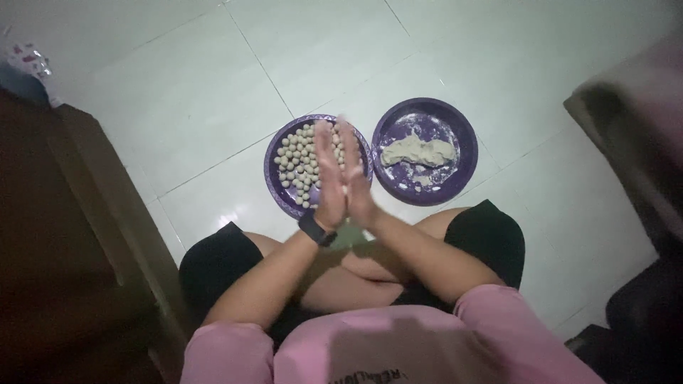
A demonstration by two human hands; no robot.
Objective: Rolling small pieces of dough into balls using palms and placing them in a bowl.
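Note:
My left hand (327, 171) and my right hand (356, 181) are pressed flat, palm to palm, fingers straight and pointing away from me. They hover over the near edge of a purple plate (274, 178) that holds several small round pale dough balls (295, 160). Anything between the palms is hidden. A black watch (316, 229) sits on my left wrist. To the right, a second purple plate (466, 153), dusted with flour, carries a flat lump of pale dough (416, 151).
Both plates rest on a white tiled floor (178, 92). My crossed legs in black shorts (213, 270) lie just below the plates. Dark furniture (64, 235) stands on the left and a dark object (633, 121) on the right.

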